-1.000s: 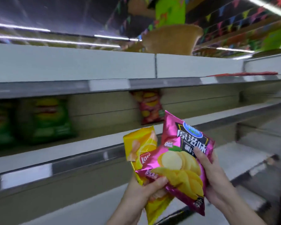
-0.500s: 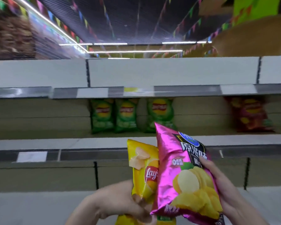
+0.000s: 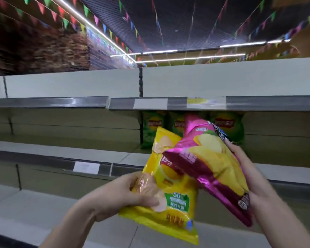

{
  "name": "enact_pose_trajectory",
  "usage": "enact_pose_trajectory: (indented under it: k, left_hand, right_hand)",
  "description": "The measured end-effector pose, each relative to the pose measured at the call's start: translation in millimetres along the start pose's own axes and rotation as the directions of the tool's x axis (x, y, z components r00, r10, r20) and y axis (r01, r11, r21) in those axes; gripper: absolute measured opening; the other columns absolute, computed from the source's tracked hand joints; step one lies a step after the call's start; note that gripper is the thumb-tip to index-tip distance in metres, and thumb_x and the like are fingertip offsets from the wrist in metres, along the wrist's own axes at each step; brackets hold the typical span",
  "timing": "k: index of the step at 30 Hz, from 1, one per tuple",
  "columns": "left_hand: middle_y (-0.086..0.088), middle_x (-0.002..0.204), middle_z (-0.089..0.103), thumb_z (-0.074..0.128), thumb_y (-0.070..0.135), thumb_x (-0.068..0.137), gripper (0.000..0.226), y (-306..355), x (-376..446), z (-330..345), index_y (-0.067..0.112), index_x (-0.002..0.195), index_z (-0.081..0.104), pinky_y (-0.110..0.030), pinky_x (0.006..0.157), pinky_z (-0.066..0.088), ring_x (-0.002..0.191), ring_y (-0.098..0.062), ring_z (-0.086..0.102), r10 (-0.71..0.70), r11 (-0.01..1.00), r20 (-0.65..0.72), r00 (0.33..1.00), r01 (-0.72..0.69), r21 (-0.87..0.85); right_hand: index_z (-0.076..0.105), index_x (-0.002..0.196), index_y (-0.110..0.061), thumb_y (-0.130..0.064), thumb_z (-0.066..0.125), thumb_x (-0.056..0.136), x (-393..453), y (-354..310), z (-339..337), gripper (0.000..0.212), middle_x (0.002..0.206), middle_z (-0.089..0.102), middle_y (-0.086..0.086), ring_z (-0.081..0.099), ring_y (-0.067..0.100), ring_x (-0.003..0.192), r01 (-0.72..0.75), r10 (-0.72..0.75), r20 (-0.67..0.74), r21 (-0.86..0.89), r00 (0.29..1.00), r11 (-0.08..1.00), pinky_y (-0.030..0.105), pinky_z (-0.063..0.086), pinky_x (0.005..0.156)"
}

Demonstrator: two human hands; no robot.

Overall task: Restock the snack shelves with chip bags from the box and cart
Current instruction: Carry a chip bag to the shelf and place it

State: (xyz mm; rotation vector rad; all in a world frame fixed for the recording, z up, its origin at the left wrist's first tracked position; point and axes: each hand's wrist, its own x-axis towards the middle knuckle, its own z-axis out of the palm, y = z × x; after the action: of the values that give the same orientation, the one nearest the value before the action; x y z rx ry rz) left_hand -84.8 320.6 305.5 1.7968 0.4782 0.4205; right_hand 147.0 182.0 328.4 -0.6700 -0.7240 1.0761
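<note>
Left hand (image 3: 131,192) grips crinkly yellow foil chip bag (image 3: 170,190); right hand (image 3: 243,169) grips glossy magenta foil chip bag (image 3: 209,158), long axis tilted up-left. Grey metal mid shelf (image 3: 97,151) lies ahead; green chip bags (image 3: 225,126) just behind magenta bag, right hand nearer.

Long pale shelving (image 3: 70,85) under a dark ceiling (image 3: 177,24) with bright light strips (image 3: 191,59) and coloured bunting (image 3: 95,19).
</note>
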Motion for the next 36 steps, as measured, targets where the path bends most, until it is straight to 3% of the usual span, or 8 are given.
enact_pose_trajectory:
  k: [8,13,17,21,25,28,33,36]
  left_hand:
    - [-0.017,0.098,0.073,0.099,0.030,0.033,0.089,17.2,2.5,-67.6,-0.004,0.110,0.068,-0.029,0.058,0.060,0.072,-0.022,0.072,-0.132,0.959,-0.381,0.915,0.021,-0.283]
    - [-0.018,0.077,0.073,0.076,0.013,0.072,0.041,24.0,21.9,-89.6,-0.008,0.105,0.064,-0.027,0.049,0.058,0.056,-0.022,0.071,-0.201,0.931,-0.555,0.807,-0.020,-0.365]
    - [-0.022,0.074,0.071,0.070,0.004,0.082,0.037,17.8,42.1,-118.9,-0.013,0.111,0.055,-0.028,0.043,0.056,0.056,-0.027,0.070,-0.226,0.935,-0.638,0.736,-0.019,-0.353]
    - [-0.024,0.075,0.069,0.062,0.001,0.089,0.019,10.3,63.6,-158.9,-0.010,0.103,0.055,-0.035,0.043,0.057,0.050,-0.028,0.069,-0.237,0.918,-0.673,0.701,-0.066,-0.392]
    - [-0.024,0.083,0.069,0.048,0.002,0.097,0.016,-6.4,86.2,-202.8,-0.007,0.108,0.054,-0.040,0.049,0.059,0.055,-0.029,0.070,-0.281,0.910,-0.646,0.710,-0.018,-0.415]
    - [-0.017,0.071,0.072,0.041,0.000,0.096,0.018,-22.5,98.9,-239.5,-0.001,0.104,0.058,-0.031,0.045,0.056,0.054,-0.024,0.070,-0.303,0.917,-0.620,0.724,0.045,-0.396]
    - [-0.014,0.063,0.069,0.039,-0.005,0.095,0.024,-49.2,107.4,-316.8,0.009,0.085,0.055,-0.032,0.047,0.057,0.053,-0.025,0.069,-0.326,0.919,-0.619,0.715,0.087,-0.384]
    - [-0.017,0.074,0.071,0.038,-0.005,0.095,0.021,-64.1,105.7,-360.8,0.004,0.092,0.057,-0.035,0.049,0.057,0.053,-0.026,0.069,-0.341,0.925,-0.584,0.737,0.154,-0.347]
  right_hand:
    - [0.076,0.104,-0.011,-0.039,0.064,0.080,39.5,-40.4,-15.9,0.039,0.098,0.075,0.012,0.074,0.027,0.074,-0.041,0.034,-0.041,-0.178,0.999,0.983,0.043,0.061,0.064]
    - [0.081,0.076,-0.011,-0.036,0.067,0.075,55.8,-36.3,-12.0,0.029,0.087,0.075,0.016,0.073,0.029,0.064,-0.090,0.096,0.008,-0.276,0.995,0.957,0.042,0.060,0.051]
    - [0.081,0.076,-0.011,-0.036,0.098,0.029,71.3,-20.9,-4.4,0.056,0.090,0.075,0.019,0.073,0.032,0.066,-0.126,0.143,0.024,-0.344,0.989,0.930,0.040,0.058,0.048]
    - [0.080,0.069,-0.012,-0.037,0.068,0.071,88.2,-9.3,-1.3,0.028,0.088,0.075,0.020,0.073,0.032,0.063,-0.135,0.155,0.024,-0.378,0.988,0.916,0.038,0.057,0.045]
    - [0.076,0.075,-0.010,-0.034,0.066,0.068,110.7,5.3,14.6,0.027,0.076,0.074,0.017,0.071,0.026,0.054,-0.113,0.104,-0.045,-0.365,0.994,0.924,0.028,0.051,0.038]
    - [0.066,0.092,-0.005,-0.047,0.092,0.036,137.8,21.3,35.2,0.075,0.064,0.071,0.006,0.066,0.012,0.045,-0.068,-0.015,-0.161,-0.502,0.987,0.862,0.016,0.044,0.034]
    - [0.046,0.134,0.010,-0.006,0.039,0.100,178.0,65.9,61.3,0.038,0.133,0.051,0.018,0.059,0.020,0.113,0.046,-0.094,-0.066,-0.525,0.993,0.850,0.018,0.043,0.076]
    - [0.066,0.101,0.002,-0.033,0.084,0.070,201.8,97.5,99.7,0.050,0.073,0.072,0.011,0.065,0.004,0.046,0.012,-0.045,-0.044,-0.562,0.998,0.827,0.015,0.046,0.041]
